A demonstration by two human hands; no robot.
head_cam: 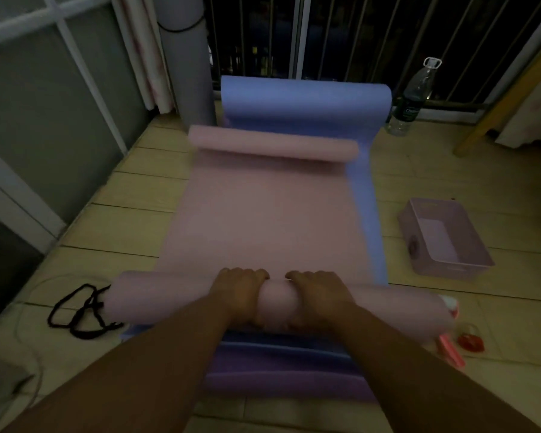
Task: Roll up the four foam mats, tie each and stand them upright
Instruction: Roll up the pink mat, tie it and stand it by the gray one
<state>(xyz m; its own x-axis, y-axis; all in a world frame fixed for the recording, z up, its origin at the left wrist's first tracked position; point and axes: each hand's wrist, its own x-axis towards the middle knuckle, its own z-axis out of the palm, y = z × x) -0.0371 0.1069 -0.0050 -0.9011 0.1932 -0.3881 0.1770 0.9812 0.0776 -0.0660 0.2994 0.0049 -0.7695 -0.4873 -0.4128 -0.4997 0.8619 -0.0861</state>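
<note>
Head view: left hand [238,296] & right hand [317,295] both curled tight over near rolled end of pink mat [263,220], which lies on blue mat [306,98] on floor [419,170]; best to press evenly, roll fwd w/ edges aligned so no telescoping

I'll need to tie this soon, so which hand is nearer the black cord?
Left. The left hand grips the pink roll right of the black cord; the right hand is farther right.

Both hands, left hand [238,292] and right hand [317,295], grip the rolled pink mat [263,214].
</note>
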